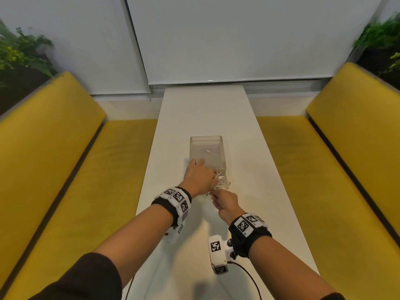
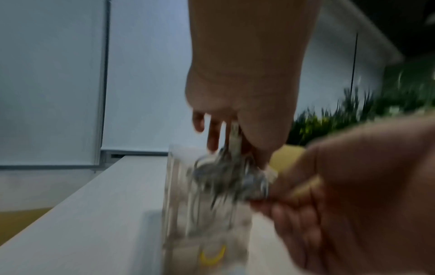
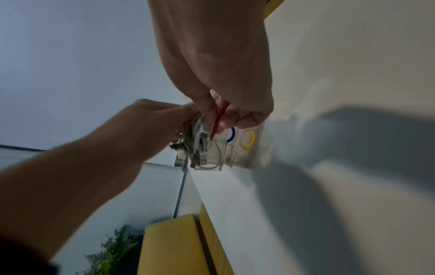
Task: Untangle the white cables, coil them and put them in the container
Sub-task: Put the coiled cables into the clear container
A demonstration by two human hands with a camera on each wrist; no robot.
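A clear plastic container [image 1: 205,137] stands mid-table. Over its near end my left hand [image 1: 213,179] grips a bundle of white cables [image 1: 220,179], with two fingers stretched out and free. In the left wrist view the blurred cables [image 2: 230,178] hang from the left hand [image 2: 237,148] just above the container [image 2: 174,204]. My right hand [image 1: 214,197] sits at the container's near edge, right beside the bundle. The right wrist view has the right hand [image 3: 223,119] pinching a red band [image 3: 217,122] against the cables [image 3: 200,143], whose plugs dangle into the container [image 3: 256,148].
A blue band [image 3: 231,134] and a yellow band [image 3: 250,139] lie in compartments at the container's near end. The white table [image 1: 249,213] is long and narrow, with yellow benches [image 1: 75,180] on both sides. A black wire [image 1: 249,278] trails from the right wrist camera.
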